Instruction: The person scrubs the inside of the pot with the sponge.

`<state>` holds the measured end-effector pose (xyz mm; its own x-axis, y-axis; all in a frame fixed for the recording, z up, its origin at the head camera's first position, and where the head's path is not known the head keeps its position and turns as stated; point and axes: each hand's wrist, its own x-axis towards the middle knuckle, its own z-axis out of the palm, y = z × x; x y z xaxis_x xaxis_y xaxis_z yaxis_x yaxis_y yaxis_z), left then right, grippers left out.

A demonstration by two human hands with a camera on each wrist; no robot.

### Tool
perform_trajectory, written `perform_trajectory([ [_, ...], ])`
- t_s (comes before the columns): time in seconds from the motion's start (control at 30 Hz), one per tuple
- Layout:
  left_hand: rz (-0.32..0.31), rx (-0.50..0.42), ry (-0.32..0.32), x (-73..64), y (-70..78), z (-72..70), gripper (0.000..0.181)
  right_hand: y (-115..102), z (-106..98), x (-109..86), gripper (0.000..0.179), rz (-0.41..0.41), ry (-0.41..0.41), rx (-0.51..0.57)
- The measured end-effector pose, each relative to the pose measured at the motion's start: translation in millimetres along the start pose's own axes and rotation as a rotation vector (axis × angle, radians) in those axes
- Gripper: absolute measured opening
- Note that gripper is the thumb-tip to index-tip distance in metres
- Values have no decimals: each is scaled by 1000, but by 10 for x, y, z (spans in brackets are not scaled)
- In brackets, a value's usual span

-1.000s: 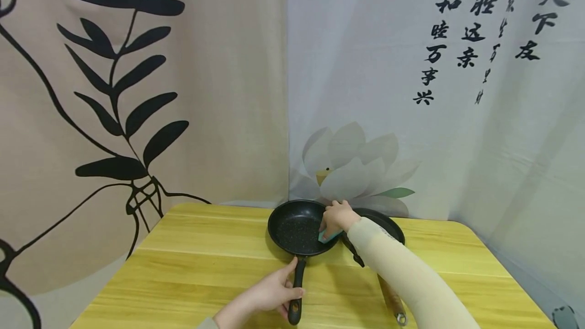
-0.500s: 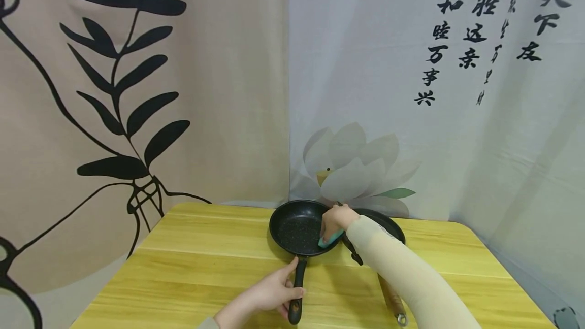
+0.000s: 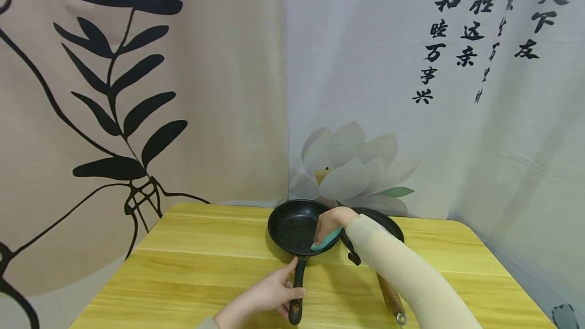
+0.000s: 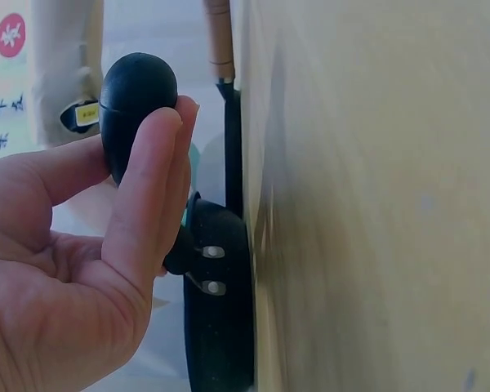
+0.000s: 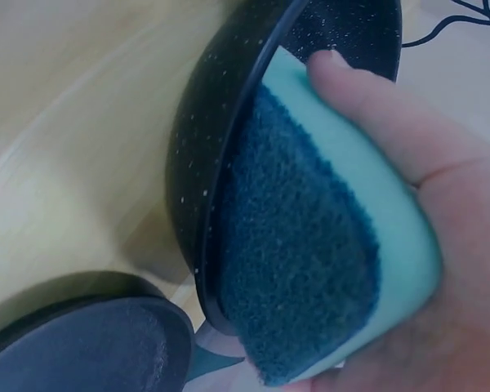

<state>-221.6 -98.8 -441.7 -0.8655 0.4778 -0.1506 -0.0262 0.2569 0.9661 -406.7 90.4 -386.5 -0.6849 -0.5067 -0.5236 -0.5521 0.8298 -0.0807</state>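
Observation:
A black speckled frying pan (image 3: 292,230) lies near the table's far edge, its black handle (image 3: 299,275) pointing toward me. My left hand (image 3: 271,291) grips that handle; in the left wrist view the fingers (image 4: 147,180) and thumb lie on either side of it. My right hand (image 3: 333,220) holds a teal sponge (image 3: 326,240) at the near right side of the pan's inside. Seen from the right wrist, the sponge's dark scouring layer (image 5: 302,245) lies along the pan's rim, with a fingertip on the paler foam. The rest of the right fingers are mostly hidden.
A second dark pan (image 3: 388,225) sits just right of the first, partly covered by the right sleeve (image 3: 411,273). Its wooden handle (image 3: 390,298) reaches toward me. Behind the wooden table (image 3: 196,263) hangs a printed curtain (image 3: 228,90).
The right hand has moved the sponge slightly toward me and left along the pan's inner side, with the wrist turning. The left hand and pan keep their place.

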Motion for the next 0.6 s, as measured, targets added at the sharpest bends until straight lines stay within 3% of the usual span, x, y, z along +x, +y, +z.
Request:
perform_trajectory([
  [0.6,-43,-37,-20,38,-16,42,85,-83,19,9,31,-117,-23,167],
])
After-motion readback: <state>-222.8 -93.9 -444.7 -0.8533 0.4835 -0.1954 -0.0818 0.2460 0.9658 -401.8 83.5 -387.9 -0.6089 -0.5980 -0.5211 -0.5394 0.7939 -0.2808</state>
